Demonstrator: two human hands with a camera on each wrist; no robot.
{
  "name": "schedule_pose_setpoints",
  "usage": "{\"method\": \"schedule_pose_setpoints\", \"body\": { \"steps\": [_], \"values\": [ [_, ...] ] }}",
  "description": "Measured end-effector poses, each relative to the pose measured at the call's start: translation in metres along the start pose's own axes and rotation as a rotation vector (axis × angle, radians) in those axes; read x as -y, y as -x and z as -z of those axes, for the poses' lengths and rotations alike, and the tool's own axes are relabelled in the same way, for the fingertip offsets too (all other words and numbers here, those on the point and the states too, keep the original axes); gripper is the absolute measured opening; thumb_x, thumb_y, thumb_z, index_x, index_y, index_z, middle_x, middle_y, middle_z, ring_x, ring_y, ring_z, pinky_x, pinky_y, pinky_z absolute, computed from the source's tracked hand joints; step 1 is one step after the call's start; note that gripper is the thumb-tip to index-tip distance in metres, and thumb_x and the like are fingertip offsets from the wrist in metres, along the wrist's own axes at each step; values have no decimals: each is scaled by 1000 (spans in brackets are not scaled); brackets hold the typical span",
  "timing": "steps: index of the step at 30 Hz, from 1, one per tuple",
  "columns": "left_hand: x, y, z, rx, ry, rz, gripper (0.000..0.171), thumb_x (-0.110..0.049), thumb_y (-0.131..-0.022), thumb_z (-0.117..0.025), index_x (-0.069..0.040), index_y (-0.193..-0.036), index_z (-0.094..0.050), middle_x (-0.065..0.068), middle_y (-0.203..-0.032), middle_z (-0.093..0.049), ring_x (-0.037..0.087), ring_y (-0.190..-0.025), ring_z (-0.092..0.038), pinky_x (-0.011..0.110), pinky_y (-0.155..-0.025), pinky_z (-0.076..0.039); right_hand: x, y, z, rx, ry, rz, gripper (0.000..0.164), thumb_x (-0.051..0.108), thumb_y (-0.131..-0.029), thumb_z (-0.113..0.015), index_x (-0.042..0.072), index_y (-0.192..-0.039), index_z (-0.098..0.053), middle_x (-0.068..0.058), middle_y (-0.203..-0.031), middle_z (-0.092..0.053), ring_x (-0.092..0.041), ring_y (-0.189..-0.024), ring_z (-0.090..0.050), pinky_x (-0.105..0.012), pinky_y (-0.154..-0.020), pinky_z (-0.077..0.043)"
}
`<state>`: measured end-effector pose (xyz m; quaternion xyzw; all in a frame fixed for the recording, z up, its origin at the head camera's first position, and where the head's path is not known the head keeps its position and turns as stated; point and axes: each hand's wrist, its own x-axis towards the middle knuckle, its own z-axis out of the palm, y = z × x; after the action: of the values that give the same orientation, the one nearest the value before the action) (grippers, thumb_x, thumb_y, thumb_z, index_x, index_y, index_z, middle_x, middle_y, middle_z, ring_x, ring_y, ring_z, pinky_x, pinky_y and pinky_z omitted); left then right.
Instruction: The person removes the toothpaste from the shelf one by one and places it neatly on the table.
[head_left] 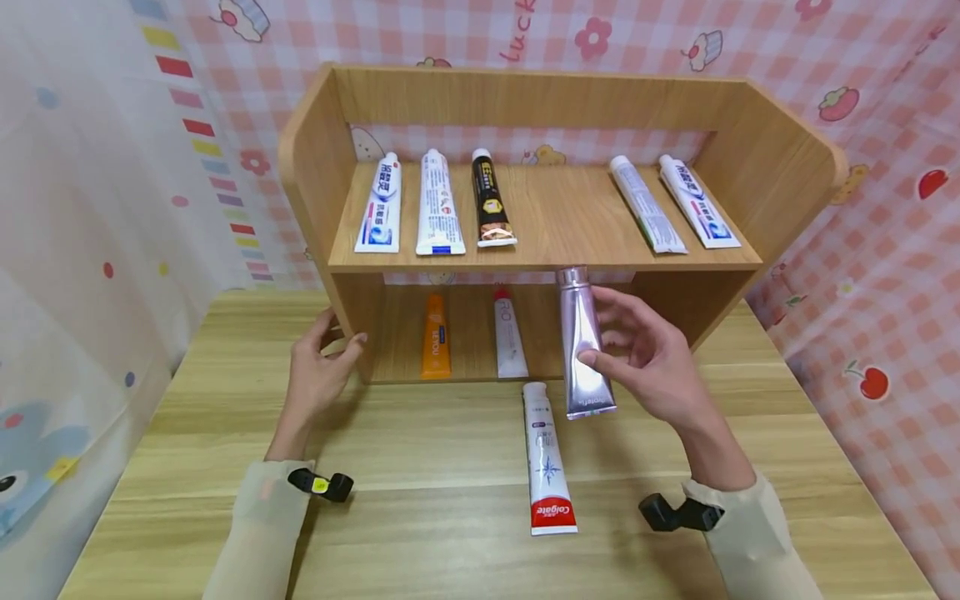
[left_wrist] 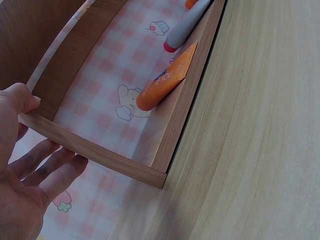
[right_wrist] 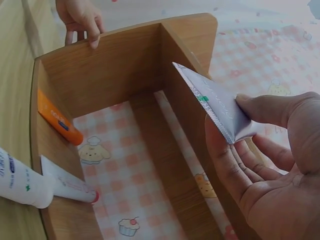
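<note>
My right hand (head_left: 648, 354) holds a shiny pinkish-silver tube (head_left: 581, 333) between thumb and fingers, its cap upward, in front of the shelf's lower opening. In the right wrist view the crimped end of the tube (right_wrist: 217, 102) faces the camera. My left hand (head_left: 322, 354) grips the side panel (left_wrist: 95, 150) of the wooden shelf, thumb on the inner face and fingers outside. Inside the lower level stand an orange tube (head_left: 436, 337) and a white tube with a red cap (head_left: 510, 337). A white and red Colgate toothpaste tube (head_left: 547, 458) lies on the table before the shelf.
On the upper level (head_left: 562, 208) are several toothpaste tubes: white ones at left, a black one (head_left: 492, 200) beside them, and a white tube (head_left: 647, 204) and another white-blue one (head_left: 699, 202) at right. A checked cloth (head_left: 885, 275) hangs behind the wooden table (head_left: 405, 533).
</note>
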<state>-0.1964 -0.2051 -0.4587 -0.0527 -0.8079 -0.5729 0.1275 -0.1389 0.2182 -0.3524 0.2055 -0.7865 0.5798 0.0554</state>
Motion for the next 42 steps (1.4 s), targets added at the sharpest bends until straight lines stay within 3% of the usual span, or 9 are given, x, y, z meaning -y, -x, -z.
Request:
{"method": "schedule_pose_setpoints", "body": {
  "steps": [9, 15, 20, 30, 42],
  "values": [
    [0, 0, 1, -4, -2, 7, 55, -15, -97, -65, -13, -151, -50, 20, -135, -61, 32, -120, -61, 14, -86, -58, -15, 10, -5, 7, -12, -61, 66, -4, -89, -75, 10, -148, -51, -4, -117, -65, -16, -93, -67, -24, -69, -61],
    [0, 0, -1, -3, 8, -1, 55, -13, -97, -66, -13, -150, -51, 19, -135, -61, 30, -119, -61, 15, -85, -58, -29, 19, -5, 13, 9, -149, 65, 3, -91, -76, 15, -150, -50, -5, -118, -64, -16, -93, -68, -24, -69, -60],
    [-1, -1, -2, 5, 25, 0, 55, -14, -97, -66, -14, -150, -51, 17, -136, -61, 28, -119, -60, 16, -86, -59, -42, 24, -6, 10, -12, -193, 66, 3, -90, -76, 13, -150, -49, -6, -118, -65, -17, -92, -69, -25, -68, -61],
    [-1, 1, 0, 2, 14, -5, 55, -16, -97, -66, -15, -150, -51, 18, -136, -61, 31, -120, -61, 13, -85, -57, -67, 33, -9, 22, -74, -313, 67, 4, -91, -76, 12, -151, -48, -17, -125, -58, -19, -96, -70, -31, -74, -64],
    [0, -1, 0, -2, 8, 4, 56, -17, -97, -66, -13, -151, -50, 18, -137, -60, 31, -121, -61, 13, -84, -58, -90, 53, -12, 45, -58, -430, 68, 9, -90, -78, 13, -151, -46, -25, -130, -56, -21, -89, -69, -28, -74, -62]
  ]
}}
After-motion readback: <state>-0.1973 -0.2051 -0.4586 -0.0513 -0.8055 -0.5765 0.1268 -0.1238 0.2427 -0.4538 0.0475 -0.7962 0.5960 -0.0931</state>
